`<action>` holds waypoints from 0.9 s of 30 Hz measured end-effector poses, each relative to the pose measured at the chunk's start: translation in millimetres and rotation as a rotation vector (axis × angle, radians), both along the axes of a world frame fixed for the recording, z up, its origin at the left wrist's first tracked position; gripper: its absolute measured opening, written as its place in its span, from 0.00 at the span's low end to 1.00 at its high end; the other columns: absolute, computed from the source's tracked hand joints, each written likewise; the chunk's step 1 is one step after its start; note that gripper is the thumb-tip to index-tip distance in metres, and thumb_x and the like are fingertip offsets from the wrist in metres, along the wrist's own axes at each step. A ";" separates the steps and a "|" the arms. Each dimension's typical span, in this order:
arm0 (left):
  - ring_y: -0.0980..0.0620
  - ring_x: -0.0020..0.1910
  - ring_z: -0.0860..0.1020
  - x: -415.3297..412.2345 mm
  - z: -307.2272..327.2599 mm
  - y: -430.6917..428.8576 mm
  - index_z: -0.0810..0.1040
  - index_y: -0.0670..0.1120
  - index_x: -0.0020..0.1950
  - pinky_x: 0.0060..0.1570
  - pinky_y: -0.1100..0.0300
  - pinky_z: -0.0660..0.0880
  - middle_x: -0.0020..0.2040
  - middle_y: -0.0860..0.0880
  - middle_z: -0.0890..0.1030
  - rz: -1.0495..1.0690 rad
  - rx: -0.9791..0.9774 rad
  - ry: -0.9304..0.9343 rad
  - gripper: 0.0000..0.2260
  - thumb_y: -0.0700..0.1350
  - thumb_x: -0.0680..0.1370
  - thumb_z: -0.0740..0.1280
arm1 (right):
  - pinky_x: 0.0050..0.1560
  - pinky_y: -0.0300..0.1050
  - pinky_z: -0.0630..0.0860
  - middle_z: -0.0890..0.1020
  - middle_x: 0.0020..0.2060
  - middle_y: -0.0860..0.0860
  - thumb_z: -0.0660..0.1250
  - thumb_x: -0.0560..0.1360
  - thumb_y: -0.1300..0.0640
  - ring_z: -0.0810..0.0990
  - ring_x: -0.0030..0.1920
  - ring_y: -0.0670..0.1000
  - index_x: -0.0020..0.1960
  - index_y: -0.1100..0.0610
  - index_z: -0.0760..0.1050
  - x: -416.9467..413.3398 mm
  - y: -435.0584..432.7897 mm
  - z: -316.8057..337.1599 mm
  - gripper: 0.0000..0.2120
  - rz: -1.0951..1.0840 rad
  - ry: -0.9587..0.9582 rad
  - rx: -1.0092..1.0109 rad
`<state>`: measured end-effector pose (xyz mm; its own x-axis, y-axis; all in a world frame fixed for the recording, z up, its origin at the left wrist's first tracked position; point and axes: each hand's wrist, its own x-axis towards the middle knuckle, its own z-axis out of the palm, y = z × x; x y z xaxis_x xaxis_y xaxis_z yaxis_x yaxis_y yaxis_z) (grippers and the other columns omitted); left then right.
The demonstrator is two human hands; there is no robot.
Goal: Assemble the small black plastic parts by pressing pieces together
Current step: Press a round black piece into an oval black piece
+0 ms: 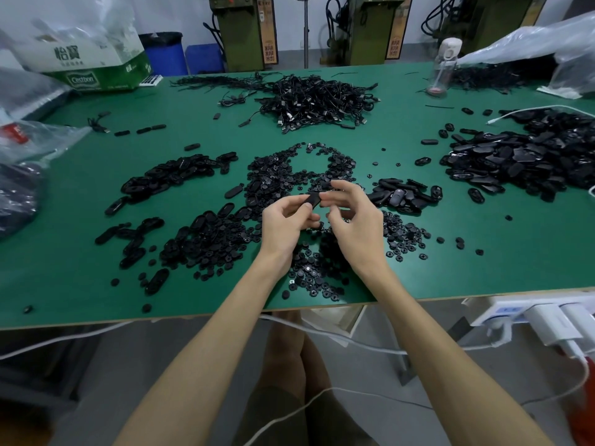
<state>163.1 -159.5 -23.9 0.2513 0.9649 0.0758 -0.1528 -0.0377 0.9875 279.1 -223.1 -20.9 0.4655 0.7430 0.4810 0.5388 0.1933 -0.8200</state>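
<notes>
Head view. Item 1: small black oblong plastic part (314, 199), held in the air above the middle of the green-topped counter (483, 268), not resting on it

Item 2: left hand (286, 220), at 9 o'clock of the part; its fingers (301, 206) curl round the part's 9 o'clock end and grip it

Item 3: right hand (352, 217), at 3 o'clock; its fingers (341, 194) are bent, tips against the part's 3 o'clock end; whether they pinch a second piece cannot be told

Item 4: scatter of small round black plastic discs (309, 275) on the counter, under the wrists at 6 o'clock

Item 5: heap of black oval plastic shells (167, 175) at 10 o'clock; larger heap of black shells (515, 159) at 2 o'clock; tangle of black cables (315, 101) at 12 o'clock

Risks, as judged: pressing off-line could seat the pieces crooked or leave the join half-closed; a tiny insert could slip from the fingertips and vanish among the look-alike discs below; hard pressure on a skewed fit could crack a clip
</notes>
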 end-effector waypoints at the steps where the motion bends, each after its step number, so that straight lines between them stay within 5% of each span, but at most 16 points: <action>1: 0.52 0.37 0.85 0.2 0.2 -0.4 0.82 0.43 0.52 0.41 0.60 0.82 0.42 0.45 0.85 -0.006 0.002 0.002 0.05 0.34 0.81 0.69 | 0.54 0.32 0.76 0.86 0.52 0.45 0.66 0.78 0.68 0.83 0.53 0.39 0.66 0.56 0.76 1.0 0.0 -0.3 0.18 -0.013 0.005 0.003; 6: 0.52 0.36 0.84 -0.7 1.2 -1.1 0.82 0.44 0.52 0.41 0.60 0.81 0.37 0.49 0.85 -0.024 0.000 0.008 0.05 0.35 0.80 0.70 | 0.50 0.31 0.74 0.82 0.50 0.48 0.69 0.79 0.64 0.81 0.49 0.41 0.60 0.54 0.80 4.2 0.5 -0.7 0.11 -0.073 -0.003 -0.006; 14: 0.49 0.37 0.83 -0.1 1.5 -2.3 0.81 0.36 0.59 0.40 0.57 0.82 0.42 0.43 0.85 -0.086 0.043 0.043 0.09 0.34 0.80 0.70 | 0.47 0.29 0.72 0.76 0.52 0.51 0.72 0.79 0.63 0.78 0.48 0.42 0.59 0.53 0.84 4.4 2.7 -0.1 0.11 0.000 -0.054 -0.051; 19: 0.48 0.37 0.85 -1.1 1.3 -2.9 0.81 0.36 0.57 0.40 0.59 0.82 0.40 0.44 0.86 -0.097 0.055 0.021 0.07 0.34 0.79 0.71 | 0.46 0.29 0.72 0.75 0.50 0.49 0.70 0.79 0.65 0.75 0.46 0.43 0.55 0.57 0.84 0.3 0.0 -2.7 0.08 -0.072 -0.229 0.008; 24: 0.46 0.39 0.86 -1.0 0.0 -2.6 0.81 0.34 0.57 0.42 0.59 0.82 0.42 0.43 0.87 -0.093 0.060 0.020 0.07 0.34 0.79 0.72 | 0.47 0.51 0.80 0.79 0.49 0.51 0.69 0.80 0.63 0.79 0.48 0.50 0.53 0.58 0.82 -3.6 0.3 -5.4 0.04 -0.101 -0.279 -0.028; 27: 0.45 0.40 0.86 -0.6 -1.3 -1.3 0.81 0.34 0.57 0.43 0.59 0.82 0.43 0.42 0.87 -0.085 0.066 0.016 0.08 0.34 0.79 0.72 | 0.51 0.47 0.78 0.78 0.49 0.51 0.68 0.80 0.63 0.78 0.49 0.50 0.53 0.59 0.81 -2.8 2.2 -4.3 0.03 -0.090 -0.242 -0.052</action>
